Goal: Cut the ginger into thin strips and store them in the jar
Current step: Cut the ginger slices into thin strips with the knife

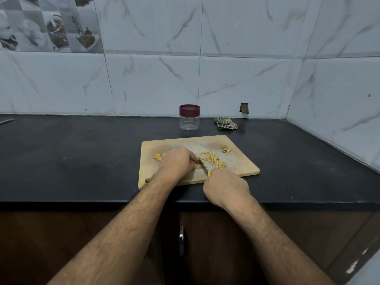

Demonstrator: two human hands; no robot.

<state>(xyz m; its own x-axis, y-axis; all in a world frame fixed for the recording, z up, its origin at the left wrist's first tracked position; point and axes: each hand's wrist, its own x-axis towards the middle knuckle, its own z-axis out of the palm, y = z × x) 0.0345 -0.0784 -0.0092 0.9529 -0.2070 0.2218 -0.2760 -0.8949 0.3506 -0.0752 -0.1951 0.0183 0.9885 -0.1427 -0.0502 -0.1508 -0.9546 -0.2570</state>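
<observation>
Head view shows the ginger piece point(197, 166) on the cutting board point(242, 161), pinched under the left hand point(178, 163), right beside the knife point(203, 166). Those fingertips sit so near the blade that a slip could nick them. The right hand point(225, 187) grips the handle. Cut strips point(214, 159) lie close by. The jar point(189, 117) waits behind on the bench point(82, 161), lid on.

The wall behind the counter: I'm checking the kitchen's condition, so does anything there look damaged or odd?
Yes. A small ragged hole breaks the marble-look wall tile just above the black counter, right of the jar. A crumpled cloth lies below it. Nothing else there stands out.
</observation>
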